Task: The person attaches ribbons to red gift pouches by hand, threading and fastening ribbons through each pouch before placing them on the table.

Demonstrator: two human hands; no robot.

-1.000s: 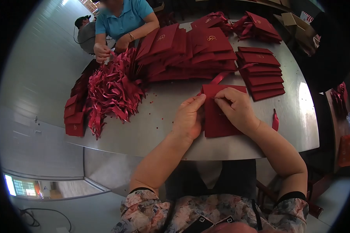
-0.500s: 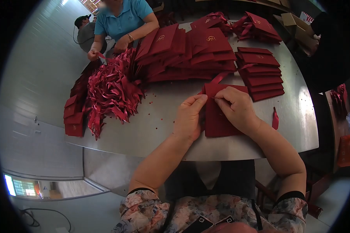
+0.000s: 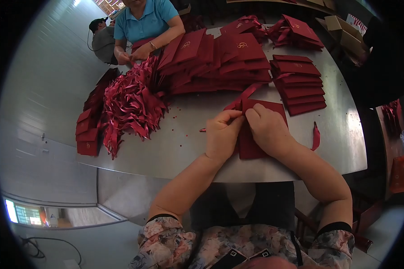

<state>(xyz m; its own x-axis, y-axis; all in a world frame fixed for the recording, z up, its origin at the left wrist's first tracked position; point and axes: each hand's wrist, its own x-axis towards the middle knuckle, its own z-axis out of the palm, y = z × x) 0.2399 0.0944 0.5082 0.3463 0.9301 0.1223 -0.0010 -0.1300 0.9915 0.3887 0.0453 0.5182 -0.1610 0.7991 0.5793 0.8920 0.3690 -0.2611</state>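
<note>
A flat dark red paper bag (image 3: 251, 150) lies on the table in front of me. My left hand (image 3: 223, 134) is closed on its left edge, thumb and forefinger pinched together near the top. My right hand (image 3: 269, 130) rests over the bag with curled fingers close to the left thumb; what they pinch is hidden. A red ribbon (image 3: 249, 93) runs from the stack at the back down to the bag's top left corner. It passes behind my left hand, and what looks like its tip shows left of that hand.
A heap of red ribbons (image 3: 132, 103) lies at left, beside large piles of red bags (image 3: 242, 49). A row of folded bags (image 3: 300, 85) lies at right. A loose ribbon piece (image 3: 316, 136) is near the right edge of the metal table (image 3: 188, 163). A co-worker in blue (image 3: 148, 22) handles something opposite.
My right hand has shifted slightly, its fingers more curled down on the bag. The ribbon now stretches further left behind my left hand. The co-worker's hands have come together.
</note>
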